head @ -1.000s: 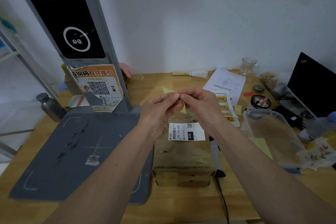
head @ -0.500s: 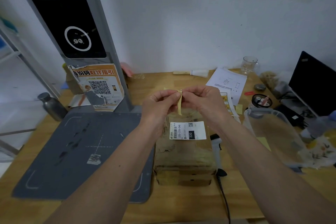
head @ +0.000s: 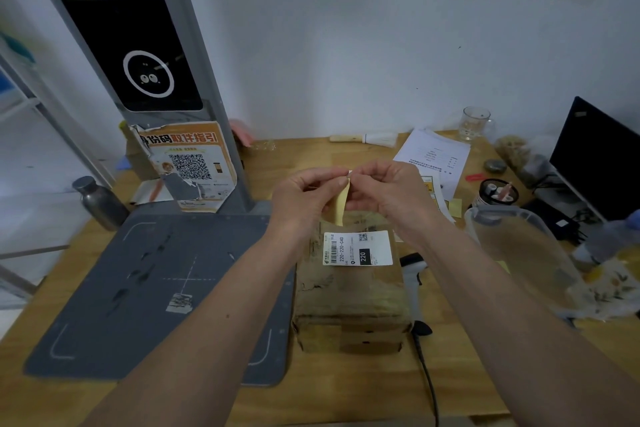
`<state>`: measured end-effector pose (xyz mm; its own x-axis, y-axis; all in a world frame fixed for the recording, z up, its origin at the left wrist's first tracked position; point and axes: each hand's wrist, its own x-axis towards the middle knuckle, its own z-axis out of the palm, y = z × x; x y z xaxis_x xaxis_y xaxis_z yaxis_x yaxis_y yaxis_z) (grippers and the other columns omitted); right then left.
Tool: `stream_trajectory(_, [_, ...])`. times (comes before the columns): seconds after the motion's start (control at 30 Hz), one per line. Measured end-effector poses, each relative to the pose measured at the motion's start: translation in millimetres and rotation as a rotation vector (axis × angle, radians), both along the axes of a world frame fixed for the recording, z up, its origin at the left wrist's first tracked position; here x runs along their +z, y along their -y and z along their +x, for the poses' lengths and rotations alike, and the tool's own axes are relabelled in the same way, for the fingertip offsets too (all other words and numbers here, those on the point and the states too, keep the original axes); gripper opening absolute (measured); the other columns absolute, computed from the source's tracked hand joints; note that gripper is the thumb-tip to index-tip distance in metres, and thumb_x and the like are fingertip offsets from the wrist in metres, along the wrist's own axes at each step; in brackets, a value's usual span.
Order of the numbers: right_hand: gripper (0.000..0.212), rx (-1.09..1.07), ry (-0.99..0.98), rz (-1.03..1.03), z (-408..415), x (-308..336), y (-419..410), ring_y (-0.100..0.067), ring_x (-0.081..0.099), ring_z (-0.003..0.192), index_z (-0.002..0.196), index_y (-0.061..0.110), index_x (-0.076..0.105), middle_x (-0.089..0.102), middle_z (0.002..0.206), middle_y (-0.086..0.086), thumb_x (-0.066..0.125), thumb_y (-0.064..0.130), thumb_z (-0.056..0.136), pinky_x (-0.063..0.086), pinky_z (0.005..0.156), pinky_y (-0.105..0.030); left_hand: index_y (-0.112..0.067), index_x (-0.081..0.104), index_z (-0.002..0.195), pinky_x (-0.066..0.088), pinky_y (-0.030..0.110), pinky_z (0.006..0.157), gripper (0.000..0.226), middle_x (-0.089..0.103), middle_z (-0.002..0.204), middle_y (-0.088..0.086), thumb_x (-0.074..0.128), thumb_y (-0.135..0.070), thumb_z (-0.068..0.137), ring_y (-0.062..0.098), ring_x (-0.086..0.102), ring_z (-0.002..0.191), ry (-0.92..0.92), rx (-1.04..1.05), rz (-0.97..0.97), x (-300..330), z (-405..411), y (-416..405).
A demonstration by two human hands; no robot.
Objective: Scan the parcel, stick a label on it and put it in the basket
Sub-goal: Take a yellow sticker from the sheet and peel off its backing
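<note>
The left hand (head: 304, 198) and the right hand (head: 388, 191) are up in the air together, above the far end of the parcel (head: 349, 291). Both hands pinch the top of a small yellow label (head: 341, 204) with thumb and fingers. The label hangs down between them, and its bottom edge is just above the box.

The parcel is a brown cardboard box. It sits on the wooden table (head: 346, 388), under the two arms. A white shipping sticker (head: 357, 248) with a barcode is on its top.

Left of the parcel, touching it, lies a flat grey scan mat (head: 138, 288). A tall grey scanner post (head: 145, 62) stands at the far side of the mat. A black hand scanner (head: 415, 274) lies just right of the box. Farther right is a clear plastic basket (head: 519, 253). White papers (head: 433, 156) lie far on the table.
</note>
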<state>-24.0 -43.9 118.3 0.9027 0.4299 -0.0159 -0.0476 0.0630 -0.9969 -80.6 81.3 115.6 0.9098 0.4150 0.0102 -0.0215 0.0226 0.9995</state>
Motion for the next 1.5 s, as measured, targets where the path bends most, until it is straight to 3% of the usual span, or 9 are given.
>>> stream_trajectory(0.33, [0.015,0.056,-0.110,0.073,2,-1,4,-0.021,0.068,0.065,0.074,0.004,0.065,0.066,0.077,-0.016,0.061,-0.001,0.088,0.060,0.061,-0.027,-0.022,0.074,0.091,0.047,0.018,0.060,0.012,0.062,0.108,-0.002,0.072,-0.016,0.081,0.009,0.056,0.073,-0.015,-0.038,0.232,1,7,-6])
stream_trajectory(0.5, [0.008,0.059,-0.145,0.140,2,-4,3,-0.024,0.067,0.071,0.081,0.003,0.065,0.068,0.079,-0.016,0.062,-0.002,0.087,0.060,0.067,-0.032,-0.018,0.072,0.079,0.039,0.016,0.041,0.005,0.057,0.059,-0.007,0.070,-0.017,0.084,0.001,0.042,0.041,-0.067,-0.056,0.238,5,6,-11])
stream_trajectory(0.63, [0.008,0.029,-0.089,-0.005,0,-6,2,-0.026,0.064,0.079,0.080,0.008,0.069,0.070,0.083,-0.012,0.068,0.000,0.083,0.056,0.079,-0.039,-0.016,0.072,0.083,0.039,0.016,0.039,0.005,0.057,0.059,-0.003,0.069,-0.019,0.084,0.004,0.041,0.040,-0.085,0.120,0.072,3,6,-13])
stream_trajectory(0.77, [0.019,-0.001,-0.020,-0.136,-3,-2,2,-0.013,0.061,0.053,0.076,0.012,0.067,0.068,0.072,-0.008,0.071,-0.006,0.078,0.055,0.057,-0.019,-0.015,0.069,0.087,0.039,0.014,0.040,0.005,0.055,0.058,-0.004,0.067,-0.020,0.086,0.000,0.044,0.037,-0.087,0.143,0.031,0,5,-13])
stream_trajectory(0.83, [0.019,-0.039,0.033,-0.162,-3,-2,1,-0.005,0.059,0.048,0.076,0.013,0.067,0.067,0.071,-0.005,0.072,-0.006,0.077,0.053,0.053,-0.016,-0.016,0.070,0.083,0.047,0.014,0.051,0.006,0.066,0.070,-0.002,0.073,-0.019,0.080,-0.003,0.056,0.050,-0.075,0.102,0.116,-2,3,-14])
stream_trajectory(0.93, [0.021,-0.091,0.124,-0.190,-4,-4,-1,-0.005,0.059,0.057,0.074,0.017,0.067,0.066,0.070,-0.001,0.073,-0.003,0.077,0.054,0.059,-0.019,-0.016,0.072,0.078,0.054,0.032,0.072,0.013,0.072,0.083,0.012,0.082,-0.020,0.071,0.014,0.061,0.070,-0.095,0.048,0.248,-6,-1,-17])
stream_trajectory(1.13, [0.021,-0.150,0.253,-0.195,-9,-8,-10,-0.017,0.060,0.071,0.074,0.016,0.067,0.065,0.074,-0.005,0.074,-0.004,0.075,0.054,0.072,-0.032,-0.021,0.062,0.075,0.052,0.032,0.070,0.024,0.066,0.076,-0.002,0.075,-0.001,0.075,0.012,0.061,0.070,-0.008,-0.035,0.197,-11,-3,-14])
stream_trajectory(1.33, [0.015,-0.268,0.272,-0.201,-9,-11,-13,-0.008,0.055,0.062,0.080,0.015,0.066,0.059,0.072,0.003,0.074,0.003,0.077,0.052,0.057,-0.019,-0.040,0.067,0.078,0.051,0.021,0.075,0.033,0.068,0.080,-0.019,0.068,-0.007,0.084,-0.001,0.062,0.077,0.118,0.070,0.377,-16,-5,-8])
stream_trajectory(1.5, [0.006,-0.172,0.024,0.077,-14,-11,-13,-0.016,0.061,0.061,0.079,0.005,0.069,0.065,0.070,-0.009,0.067,0.005,0.085,0.056,0.060,-0.025,-0.018,0.070,0.111,0.049,0.020,0.073,0.035,0.067,0.103,-0.013,0.062,0.004,0.085,-0.008,0.057,0.098,0.217,0.068,0.519,-18,-10,0])
